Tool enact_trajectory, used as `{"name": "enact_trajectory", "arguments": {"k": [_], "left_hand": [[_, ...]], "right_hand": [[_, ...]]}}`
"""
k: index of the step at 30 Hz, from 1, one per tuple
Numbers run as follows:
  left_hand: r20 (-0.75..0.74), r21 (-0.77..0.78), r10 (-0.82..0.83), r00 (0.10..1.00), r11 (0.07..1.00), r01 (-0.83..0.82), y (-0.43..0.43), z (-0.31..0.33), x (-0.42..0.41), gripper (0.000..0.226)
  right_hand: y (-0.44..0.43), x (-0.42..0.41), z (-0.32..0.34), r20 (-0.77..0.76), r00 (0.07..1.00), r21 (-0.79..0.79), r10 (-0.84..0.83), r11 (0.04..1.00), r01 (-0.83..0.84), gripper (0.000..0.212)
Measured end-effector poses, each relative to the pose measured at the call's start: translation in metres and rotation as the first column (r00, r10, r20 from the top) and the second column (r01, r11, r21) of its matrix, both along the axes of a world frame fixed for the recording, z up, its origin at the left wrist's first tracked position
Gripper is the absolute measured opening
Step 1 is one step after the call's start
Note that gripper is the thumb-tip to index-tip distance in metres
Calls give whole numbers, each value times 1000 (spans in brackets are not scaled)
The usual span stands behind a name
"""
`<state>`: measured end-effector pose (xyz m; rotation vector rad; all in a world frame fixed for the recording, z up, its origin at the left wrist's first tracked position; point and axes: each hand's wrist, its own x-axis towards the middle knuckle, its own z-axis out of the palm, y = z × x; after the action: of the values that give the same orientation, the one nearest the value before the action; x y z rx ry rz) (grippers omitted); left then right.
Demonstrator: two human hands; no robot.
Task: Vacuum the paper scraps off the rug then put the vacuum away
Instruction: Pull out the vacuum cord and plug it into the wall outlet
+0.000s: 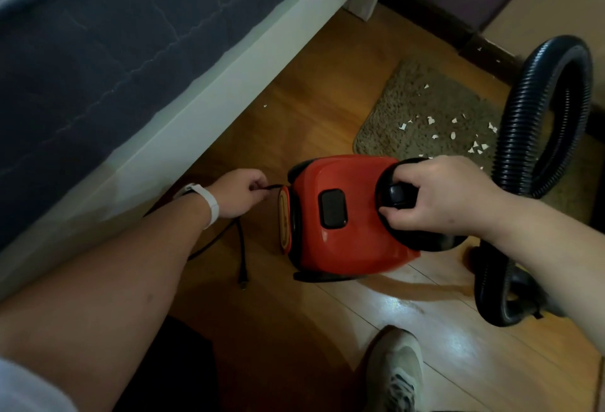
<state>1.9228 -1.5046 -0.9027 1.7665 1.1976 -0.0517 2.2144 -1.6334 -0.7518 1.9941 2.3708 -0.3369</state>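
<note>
A red canister vacuum (347, 215) sits on the wooden floor in front of me. My right hand (438, 195) grips the black handle on its top. My left hand (239, 192) pinches the black power cord (241, 248) right at the vacuum's rear; the cord droops to the floor, its plug lying near my arm. The ribbed black hose (517, 136) loops up on the right. Beyond the vacuum lies a small brown rug (425, 107) strewn with several white paper scraps (431, 120).
A bed with a dark blue cover (98, 51) and white frame (209, 110) fills the left. A dark baseboard (458, 28) runs along the far wall. My shoe (393, 372) stands on the floor at the bottom. One scrap (265, 105) lies by the bed frame.
</note>
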Motion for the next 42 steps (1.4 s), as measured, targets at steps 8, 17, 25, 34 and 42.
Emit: {"name": "enact_trajectory", "arguments": {"k": [8, 17, 25, 34, 42], "left_hand": [[195, 131, -45, 980, 991, 19, 4, 33, 7, 8], [-95, -82, -341, 935, 939, 334, -12, 41, 7, 41], [-446, -157, -449, 774, 891, 426, -3, 40, 14, 35], [-359, 374, 271, 893, 919, -128, 16, 40, 13, 46], [-145, 488, 231, 962, 863, -134, 13, 52, 5, 41]], "right_hand": [[5, 2, -8, 102, 992, -85, -69, 993, 78, 48], [17, 9, -12, 114, 984, -50, -138, 988, 144, 44], [15, 8, -7, 80, 987, -36, -139, 989, 143, 50], [8, 6, -9, 88, 993, -102, -85, 990, 93, 51], [14, 3, -34, 125, 990, -147, -62, 986, 80, 46]]}}
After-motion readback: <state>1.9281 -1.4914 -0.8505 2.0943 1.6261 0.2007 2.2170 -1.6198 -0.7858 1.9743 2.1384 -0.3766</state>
